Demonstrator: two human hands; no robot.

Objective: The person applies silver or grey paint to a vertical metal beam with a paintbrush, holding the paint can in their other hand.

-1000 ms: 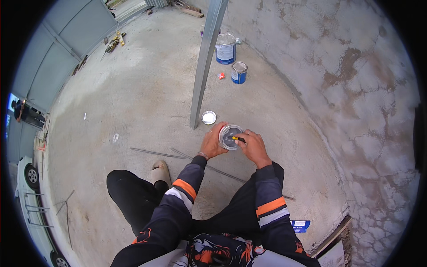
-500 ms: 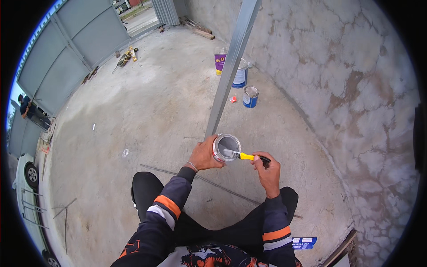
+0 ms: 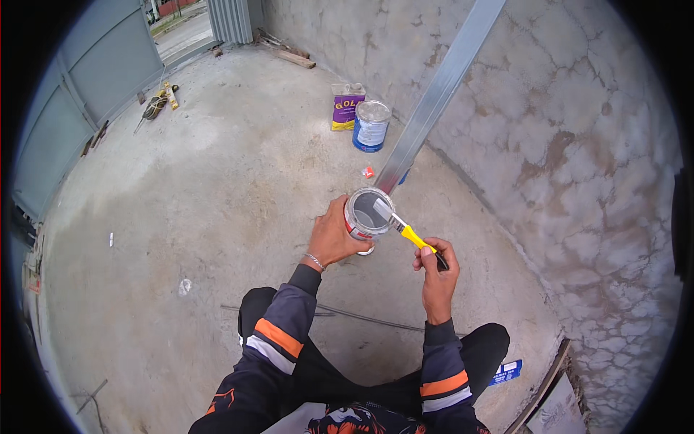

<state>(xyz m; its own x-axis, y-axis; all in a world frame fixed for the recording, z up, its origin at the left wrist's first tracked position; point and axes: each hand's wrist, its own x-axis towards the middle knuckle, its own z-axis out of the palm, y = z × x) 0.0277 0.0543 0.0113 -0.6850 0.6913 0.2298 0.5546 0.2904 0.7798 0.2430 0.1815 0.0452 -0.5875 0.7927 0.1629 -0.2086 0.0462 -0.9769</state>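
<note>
My left hand (image 3: 332, 235) is closed around a small open paint can (image 3: 359, 207), tilted so that its grey inside shows. A paintbrush (image 3: 413, 236) with a yellow and black handle is gripped in my right hand (image 3: 438, 278). Its pale bristles lie over the can's mouth at the right rim; whether they touch the rim I cannot tell. Just beyond the can stands a grey metal bar (image 3: 444, 87), slanting up to the right.
A purple and yellow tin (image 3: 347, 108) and a large blue and white can (image 3: 371, 126) stand ahead on the concrete floor. Another blue can (image 3: 404, 176) is mostly hidden behind the bar. A cracked plaster wall (image 3: 564, 166) rises on the right. A thin rod (image 3: 376, 316) lies near my knees.
The brush has come back toward the can's right rim, with its handle angled lower. The can sits slightly farther away. My view has shifted, and the bar now hides most of the smaller blue can.
</note>
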